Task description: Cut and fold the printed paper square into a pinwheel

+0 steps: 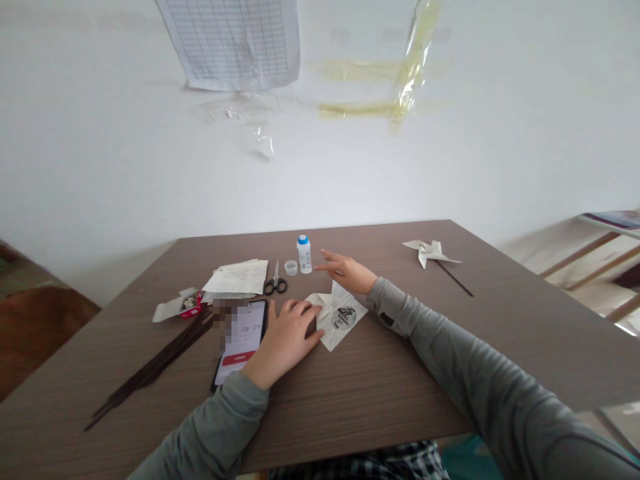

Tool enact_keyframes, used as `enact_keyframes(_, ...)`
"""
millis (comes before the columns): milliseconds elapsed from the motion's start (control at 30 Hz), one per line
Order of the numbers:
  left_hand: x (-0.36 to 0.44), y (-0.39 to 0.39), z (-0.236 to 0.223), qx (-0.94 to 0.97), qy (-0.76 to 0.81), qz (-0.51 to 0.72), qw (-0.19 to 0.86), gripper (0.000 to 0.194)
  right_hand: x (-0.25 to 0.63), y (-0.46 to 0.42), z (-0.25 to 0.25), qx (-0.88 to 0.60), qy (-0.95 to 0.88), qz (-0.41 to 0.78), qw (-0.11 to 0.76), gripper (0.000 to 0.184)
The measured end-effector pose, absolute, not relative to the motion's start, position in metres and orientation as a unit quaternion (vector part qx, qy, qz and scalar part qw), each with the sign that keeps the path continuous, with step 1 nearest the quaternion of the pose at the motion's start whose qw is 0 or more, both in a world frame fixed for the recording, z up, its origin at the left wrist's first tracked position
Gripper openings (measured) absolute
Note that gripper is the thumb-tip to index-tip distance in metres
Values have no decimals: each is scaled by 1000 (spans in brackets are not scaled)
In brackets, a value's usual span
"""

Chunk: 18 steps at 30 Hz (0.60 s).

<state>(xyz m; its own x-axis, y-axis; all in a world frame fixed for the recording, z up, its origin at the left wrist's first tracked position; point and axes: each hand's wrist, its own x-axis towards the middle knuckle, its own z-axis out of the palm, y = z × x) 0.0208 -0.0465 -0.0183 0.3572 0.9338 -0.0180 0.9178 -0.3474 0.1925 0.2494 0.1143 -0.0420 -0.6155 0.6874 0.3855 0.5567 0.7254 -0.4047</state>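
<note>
A printed paper square (344,319) with a round dark picture lies on the table, its far left part folded over. My left hand (287,337) rests on its left edge, fingers spread. Above its far side, my right hand (347,272) reaches toward a white glue bottle (304,257) with a blue top, fingers apart and holding nothing. Whether the fingertips touch the bottle I cannot tell; a small gap seems to show. Beside the bottle stands a clear cap (291,268). Black-handled scissors (275,283) lie left of the cap.
A paper stack (236,279), a small open red box (190,303), dark thin sticks (150,363) and a phone (241,343) with a timer occupy the left side. At the right lies a paper pinwheel (431,252) on a stick. A white wall (350,180) rises behind the table (380,393).
</note>
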Motion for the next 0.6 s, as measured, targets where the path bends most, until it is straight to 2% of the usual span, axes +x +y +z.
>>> enact_keyframes(100,26,-48,-20,821,564,49,76,49,268,95,-46,-315,-894,94,304,42)
enact_keyframes(300,34,-50,-26,818,568,56,67,47,293,59,-47,-264,-919,68,283,24)
enact_keyframes(600,43,-54,-33,818,569,73,40,46,320,18,-67,-251,-933,58,251,24)
